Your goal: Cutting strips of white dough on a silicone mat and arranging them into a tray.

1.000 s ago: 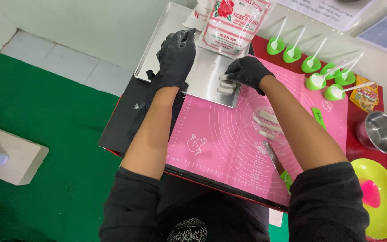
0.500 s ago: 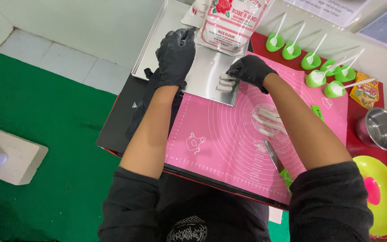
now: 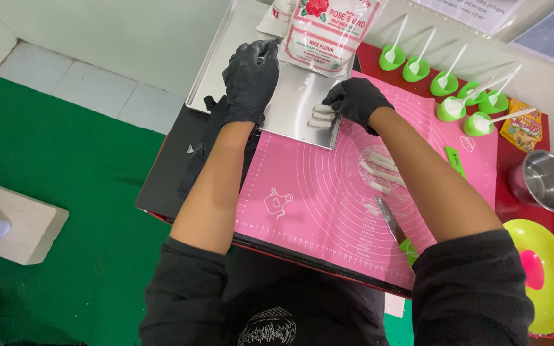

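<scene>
Dough sticks: three short white rolls, stacked side by side on the steel tray near its right front corner. Long axes run left-right, ends toward the right hand. Compared with a second ago the tray sits slightly rotated and the sticks lie neater, so placement looks under way. Right hand, black-gloved, fingers curled, touches the stick ends. Left hand rests flat, open, on the tray. More sticks and a knife lie on the pink mat.
</scene>
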